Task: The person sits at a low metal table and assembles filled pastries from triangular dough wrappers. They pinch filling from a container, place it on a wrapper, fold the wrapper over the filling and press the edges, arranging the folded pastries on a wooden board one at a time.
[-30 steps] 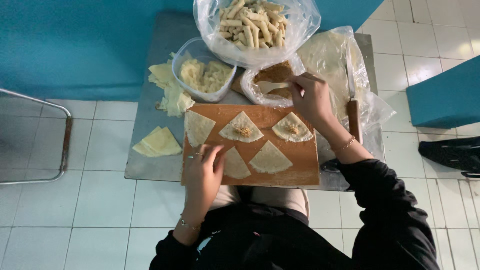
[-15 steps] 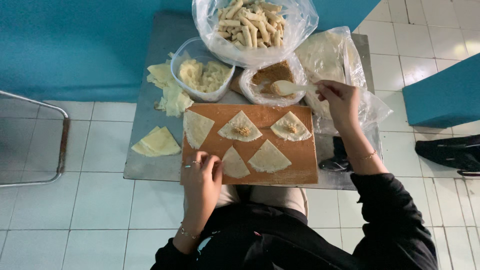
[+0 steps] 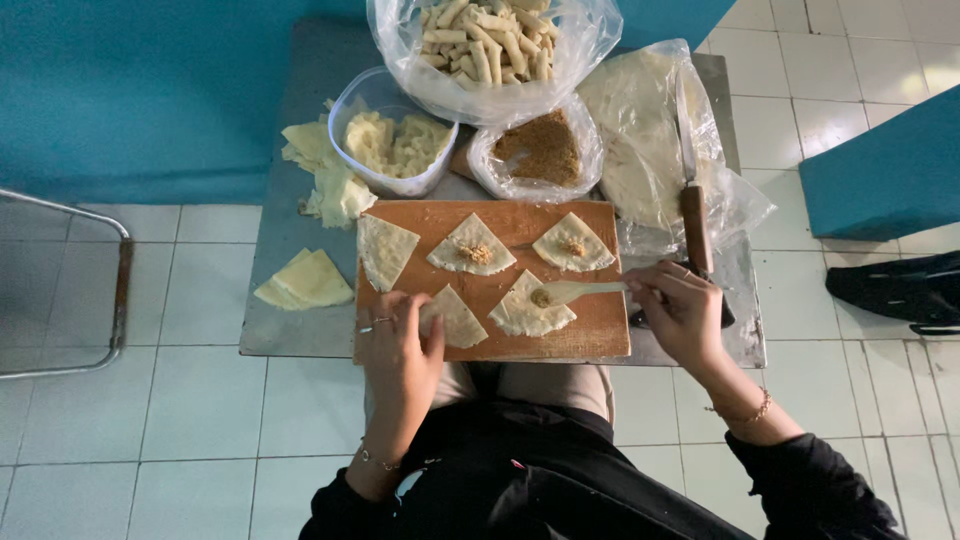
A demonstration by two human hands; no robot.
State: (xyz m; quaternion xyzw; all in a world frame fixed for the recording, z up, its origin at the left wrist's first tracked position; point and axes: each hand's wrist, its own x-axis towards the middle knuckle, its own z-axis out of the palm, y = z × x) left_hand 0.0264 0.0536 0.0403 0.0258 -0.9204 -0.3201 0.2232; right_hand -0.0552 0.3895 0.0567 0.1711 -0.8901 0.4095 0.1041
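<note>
A wooden cutting board [image 3: 600,330] lies on a small grey table [image 3: 290,335] and carries several triangular pastry sheets. Two far sheets [image 3: 472,247] have brown filling on them. My right hand [image 3: 682,312] holds a pale spoon [image 3: 580,291] whose tip rests with brown filling on the near right sheet [image 3: 527,312]. My left hand [image 3: 397,345] presses on the board's near left edge, its fingers touching the near left sheet [image 3: 455,318].
Behind the board stand a bag of brown filling [image 3: 540,150], a clear tub of pale dough pieces [image 3: 395,145], a bag of rolled pastries [image 3: 490,40] and a bag of flat sheets [image 3: 640,140]. A knife [image 3: 695,215] lies at the right. Folded sheets [image 3: 305,282] sit left.
My right hand came back from the filling bag toward me and now sets a spoonful on the near right sheet. My left hand stayed on the board's near left edge.
</note>
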